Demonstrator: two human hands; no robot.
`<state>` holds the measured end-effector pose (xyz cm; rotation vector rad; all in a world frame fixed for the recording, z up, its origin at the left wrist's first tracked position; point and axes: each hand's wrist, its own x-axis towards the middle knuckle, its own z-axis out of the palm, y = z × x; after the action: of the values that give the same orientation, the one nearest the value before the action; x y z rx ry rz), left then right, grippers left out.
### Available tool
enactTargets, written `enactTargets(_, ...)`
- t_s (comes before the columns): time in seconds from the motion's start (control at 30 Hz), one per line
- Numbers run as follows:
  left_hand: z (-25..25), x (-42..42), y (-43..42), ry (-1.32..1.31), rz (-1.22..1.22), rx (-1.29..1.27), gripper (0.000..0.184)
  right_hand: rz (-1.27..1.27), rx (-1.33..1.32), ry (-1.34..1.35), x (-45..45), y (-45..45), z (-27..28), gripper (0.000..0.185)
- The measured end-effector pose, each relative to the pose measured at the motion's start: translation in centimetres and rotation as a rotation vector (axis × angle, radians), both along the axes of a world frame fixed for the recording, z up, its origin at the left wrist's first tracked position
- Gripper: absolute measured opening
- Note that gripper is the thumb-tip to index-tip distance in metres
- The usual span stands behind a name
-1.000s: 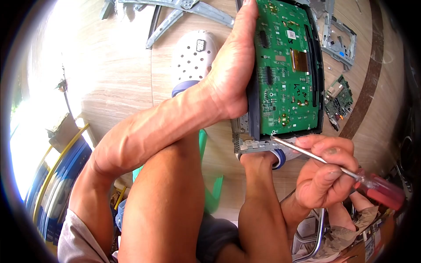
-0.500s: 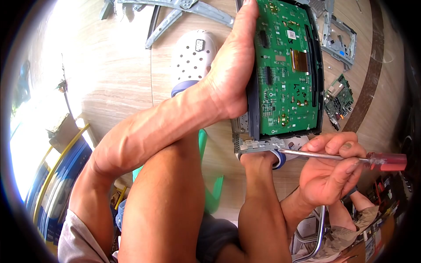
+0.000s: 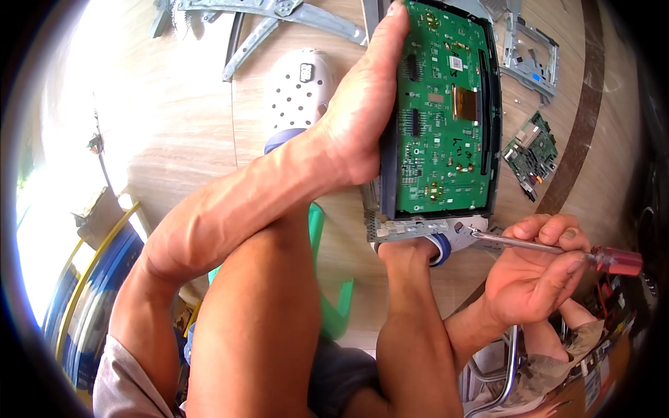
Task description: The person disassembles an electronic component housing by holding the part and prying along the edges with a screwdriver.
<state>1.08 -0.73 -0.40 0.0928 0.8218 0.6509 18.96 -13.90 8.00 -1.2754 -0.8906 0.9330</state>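
Note:
My left hand (image 3: 362, 111) is closed around the left edge of a display unit, thumb up along its side. The unit's green circuit board (image 3: 442, 153) faces me, set in a black frame with a ribbon cable (image 3: 465, 104) at its middle. Along the unit's lower end runs a silver metal bracket (image 3: 408, 228). A screwdriver (image 3: 519, 242) with a clear red handle is pinched in the fingers of my right hand (image 3: 536, 279). Its shaft points left, and the tip is near the bracket's right end; whether they touch I cannot tell.
A loose circuit board (image 3: 531, 155) and a metal frame (image 3: 531, 59) lie on the tiled floor to the right. Metal arms (image 3: 279, 21) lie at the top. A white clog (image 3: 300, 90) is beside my left hand. Another person's leg (image 3: 547, 340) shows at lower right.
The screwdriver tip has shifted right along the bracket, and my right hand has moved slightly right and down. The display unit sits a little further left in view, still held.

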Motion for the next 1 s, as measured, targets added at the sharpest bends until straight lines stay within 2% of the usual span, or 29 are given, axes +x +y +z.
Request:
enactTargets(0.17,0.2,1.0,0.2,-0.019,-0.007,0.001,0.054,-0.081,0.002,0.051,1.3,-0.5,-0.2,0.032)
enactTargets(0.27,1.1,1.3,0.1,0.046,-0.011,0.203,0.063,-0.083,0.014,0.049,1.5,-0.1,0.0,0.032)
enactTargets(0.33,1.5,1.4,0.0,0.070,-0.020,0.271,0.081,-0.075,0.029,0.041,1.4,0.3,0.1,0.031)
enactTargets(0.43,1.6,1.4,0.0,0.115,-0.056,0.416,0.083,-0.083,0.054,0.022,1.5,1.2,0.2,0.030)
enactTargets(0.53,2.3,1.1,0.1,0.053,-0.047,0.477,0.077,-0.119,0.064,0.057,1.0,2.4,0.6,0.030)
enactTargets(0.57,2.6,1.2,0.3,0.042,-0.021,0.465,0.067,-0.133,0.063,0.075,0.8,3.0,0.7,0.031)
enactTargets(0.6,3.1,0.5,0.3,-0.110,-0.054,0.298,0.055,-0.138,0.072,0.078,0.6,3.6,0.8,0.030)
enactTargets(0.73,3.9,0.1,0.2,-0.209,-0.138,0.199,0.034,-0.153,0.089,0.092,0.2,5.7,1.2,0.030)
enactTargets(1.0,3.8,-1.0,0.1,-0.256,-0.270,0.292,0.040,-0.170,0.143,0.072,-1.0,7.7,1.6,0.032)
